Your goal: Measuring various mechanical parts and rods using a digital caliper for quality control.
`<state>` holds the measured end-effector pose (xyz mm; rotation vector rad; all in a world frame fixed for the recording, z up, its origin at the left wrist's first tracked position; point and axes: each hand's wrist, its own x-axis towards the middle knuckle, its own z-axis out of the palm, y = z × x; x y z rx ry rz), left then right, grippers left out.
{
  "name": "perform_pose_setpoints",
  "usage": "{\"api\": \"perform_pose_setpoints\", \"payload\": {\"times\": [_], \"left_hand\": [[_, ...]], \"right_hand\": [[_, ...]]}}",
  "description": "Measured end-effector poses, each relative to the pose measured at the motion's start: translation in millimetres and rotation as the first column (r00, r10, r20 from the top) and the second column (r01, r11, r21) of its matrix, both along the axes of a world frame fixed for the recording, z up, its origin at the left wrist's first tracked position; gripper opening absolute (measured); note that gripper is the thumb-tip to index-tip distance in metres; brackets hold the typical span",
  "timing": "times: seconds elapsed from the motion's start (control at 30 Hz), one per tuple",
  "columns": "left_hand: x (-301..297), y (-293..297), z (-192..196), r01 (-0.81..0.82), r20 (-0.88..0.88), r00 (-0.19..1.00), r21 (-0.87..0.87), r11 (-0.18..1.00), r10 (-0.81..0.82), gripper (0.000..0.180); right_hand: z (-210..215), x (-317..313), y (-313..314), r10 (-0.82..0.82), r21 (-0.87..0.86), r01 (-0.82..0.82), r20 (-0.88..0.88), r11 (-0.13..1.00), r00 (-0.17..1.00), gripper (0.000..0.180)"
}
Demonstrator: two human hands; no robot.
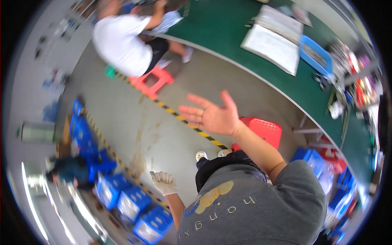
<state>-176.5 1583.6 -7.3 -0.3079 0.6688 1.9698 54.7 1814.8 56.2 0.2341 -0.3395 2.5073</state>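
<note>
My right hand is bare and held up over the floor, palm showing, with its fingers and thumb spread and nothing in it. Lower and to the left, my left hand wears a pale glove. Its fingers are curled in toward the palm, and no object shows in them. The two hands are well apart, and neither touches a thing. Nearest to the right hand is a red stool, partly behind my forearm.
A green-topped workbench curves along the far and right side, bearing an open folder and a blue tray of small parts. At far left, a person in white sits on a red stool. Blue bins line the left.
</note>
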Motion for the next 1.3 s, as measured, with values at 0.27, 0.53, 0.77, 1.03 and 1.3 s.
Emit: {"api": "perform_pose_setpoints", "payload": {"times": [0.27, 0.53, 0.77, 1.03, 1.3], "left_hand": [[23.7, 177.9, -9.3, 0.722, 0.044, 0.68, -0.218, 0.657, -0.732, 0.033], [127.9, 211.0, -14.9, 0.877, 0.508, -0.303, 0.48, -0.028, -0.806, 0.046], [157.4, 157.0, 28.2, 0.768, 0.512, -0.595, 0.588, -0.253, -0.619, 0.051], [151.9, 28.8, 25.6, 0.609, 0.279, -0.781, 0.538, -0.583, -0.558, 0.043], [123.7, -115.3, 15.9, 0.25, 0.035, -0.961, 0.544, -0.801, -0.276, 0.05]], "right_hand": [[-74.1, 7.5, -73.5, -0.424, 0.372, 0.23, 0.87, 0.899, 0.252, 0.058], [-62.9, -12.4, -144.0, -0.444, 0.733, 0.19, 0.574, 0.653, -0.688, 0.079], [-41.0, -44.8, -232.0, -0.226, 0.847, 0.52, 0.531, 0.111, -0.817, 0.033], [-46.3, -89.9, -346.9, 0.293, 0.988, 0.08, 0.039, 0.13, -0.955, 0.011], [-56.5, -157.0, -499.2, 0.461, 0.969, 0.234, 0.243, -0.077, -0.853, 0.009]]}}
